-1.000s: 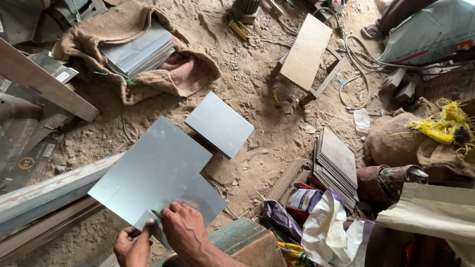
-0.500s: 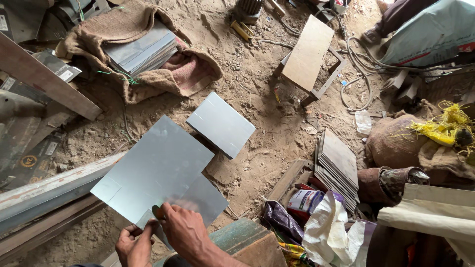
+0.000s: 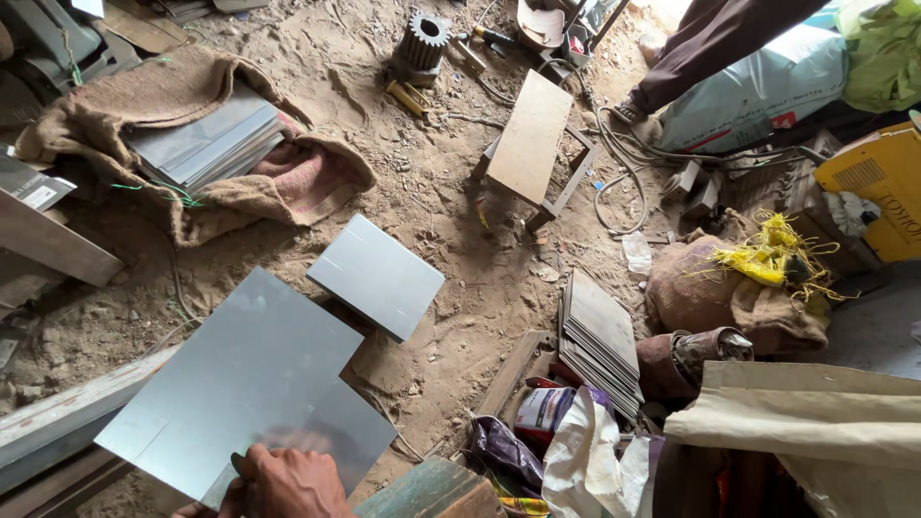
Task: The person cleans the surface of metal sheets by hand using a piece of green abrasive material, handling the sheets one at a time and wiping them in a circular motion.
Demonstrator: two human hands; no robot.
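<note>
Head view: looking straight down at a sandy workshop floor, hands cropped by the bottom edge of the frame.

Sheet in hand: big shiny metal sheet (image 3: 230, 384), lying low over the sand at the bottom-left, its near corner right at the hands.

Which way it lies: up and to the left from the hands, away from the body. Long axis runs on a diagonal, from the low left corner up toward the middle of the floor.

Under it: a second sheet (image 3: 331, 436) pokes out at the lower right, touching or nearly touching the top one, can't tell which.

Right hand (image 3: 288, 480): fingers curled over the near edge of the big sheet, knuckles up, looks like it's gripping the edge. It's the nearer hand and the one clearly on the metal.

Left hand (image 3: 197, 508): only a sliver shows at the bottom edge, just left of the right one. Honestly can't tell if it's spread, closed or holding anything.

Next sheet over: smaller square sheet (image 3: 376, 276) flat on the sand just past the far corner of the big one, apart from both hands.

Further off: stack of sheets (image 3: 201, 144) on brown sacking (image 3: 288, 182) at the upper left, another dark stack of plates (image 3: 600, 341) at the right, and a wooden board (image 3: 530, 139) near the top middle.

Someone else: a leg (image 3: 710, 43) at the top right corner, well apart.
</note>
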